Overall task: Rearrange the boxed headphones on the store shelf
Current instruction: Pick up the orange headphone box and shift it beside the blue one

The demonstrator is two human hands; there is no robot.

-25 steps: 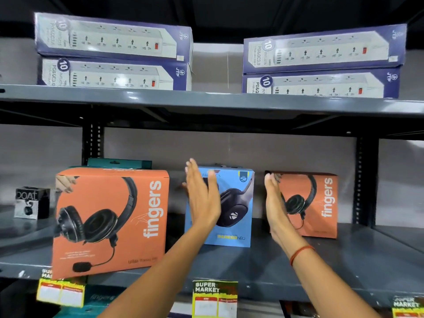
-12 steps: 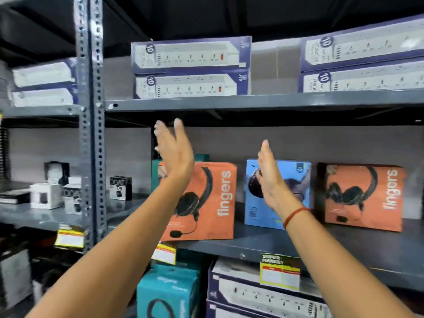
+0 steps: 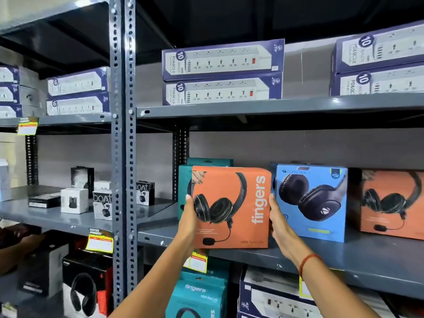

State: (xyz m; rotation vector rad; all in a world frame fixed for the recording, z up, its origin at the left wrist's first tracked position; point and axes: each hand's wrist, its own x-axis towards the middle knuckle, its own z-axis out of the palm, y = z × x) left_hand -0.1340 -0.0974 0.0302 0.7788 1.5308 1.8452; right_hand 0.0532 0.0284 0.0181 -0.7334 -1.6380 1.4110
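Note:
An orange "fingers" headphone box stands at the front of the grey middle shelf. My left hand grips its left side and my right hand grips its right side. A teal box sits right behind it, mostly hidden. To its right stands a blue headphone box, then a second orange "fingers" box at the frame's right edge.
A perforated steel upright divides the shelf bays. Small earbud boxes stand on the left bay. Power-strip boxes are stacked on the shelf above. Teal headphone boxes and a black headphone box fill the lower shelf.
Both hands went from raised and open in front of the boxes to clasping the left orange box by its sides. The view shifted left and closer.

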